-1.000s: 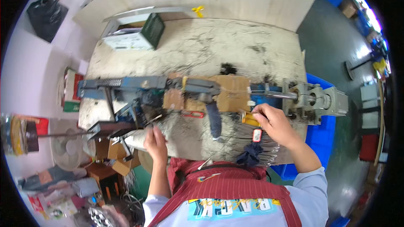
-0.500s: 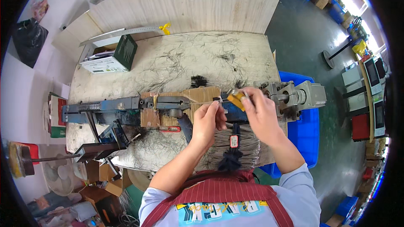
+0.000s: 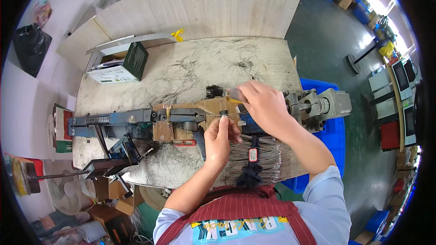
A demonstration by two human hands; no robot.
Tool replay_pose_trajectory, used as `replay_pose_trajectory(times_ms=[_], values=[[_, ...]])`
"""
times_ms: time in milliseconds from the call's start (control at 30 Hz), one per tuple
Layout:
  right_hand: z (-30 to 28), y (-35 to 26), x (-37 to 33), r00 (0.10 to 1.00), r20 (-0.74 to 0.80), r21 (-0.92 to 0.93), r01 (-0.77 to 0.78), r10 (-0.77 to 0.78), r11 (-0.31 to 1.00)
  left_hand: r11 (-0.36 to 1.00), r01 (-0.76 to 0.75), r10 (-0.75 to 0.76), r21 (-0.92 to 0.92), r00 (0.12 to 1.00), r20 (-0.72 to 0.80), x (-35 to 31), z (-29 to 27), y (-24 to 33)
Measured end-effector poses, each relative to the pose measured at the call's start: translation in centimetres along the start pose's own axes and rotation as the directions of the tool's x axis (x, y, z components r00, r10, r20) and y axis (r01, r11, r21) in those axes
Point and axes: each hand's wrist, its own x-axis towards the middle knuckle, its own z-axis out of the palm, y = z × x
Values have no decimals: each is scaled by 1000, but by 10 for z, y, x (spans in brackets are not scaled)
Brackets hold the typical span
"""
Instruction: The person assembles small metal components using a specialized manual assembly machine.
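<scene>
1. Left hand is pinched shut on a thin strand of hair or fibre, thumb and fingers closed tight, right over the middle of the machine.
2. Right hand is curled around a small tool with a yellowish bit showing. Fingers are closed on it, but I can't tell what kind of tool it is.
3. The strand runs roughly level between the 2 hands, just above the cardboard-wrapped part of the machine, so the thing being worked sits dead centre on the bench.
4. Progress, my guess: this strand looks mid-way, held taut but not yet set down or tied off. A fanned bundle of fibres lies at the near bench edge under the forearms, so plenty looks left to go. Loose hairs scattered all over the benchtop suggest lots already handled.
5. Counts: 2 hands, 1 long machine with 1 grey motor block at its right end, 1 bundle, 1 green box at the back left, 1 blue crate beside the bench.
</scene>
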Motion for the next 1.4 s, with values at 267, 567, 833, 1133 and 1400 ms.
replay_pose_trajectory(times_ms=[267,567,833,1133,1400], values=[[6,23,29,818,547,180,92,-177,979,996,65,-67,-60,997,-38,-4,3,4],[5,21,44,611,792,290,-365,-7,885,971,91,-85,-223,996,37,-7,3,14],[-33,23,26,895,434,180,28,-104,983,677,283,-206,-679,959,193,-18,-14,48],[8,-14,-21,955,48,253,272,-293,929,708,249,-191,-661,968,160,-20,-18,40],[7,-11,-13,971,-48,237,239,-235,942,698,251,-201,-671,968,152,-23,-10,44]])
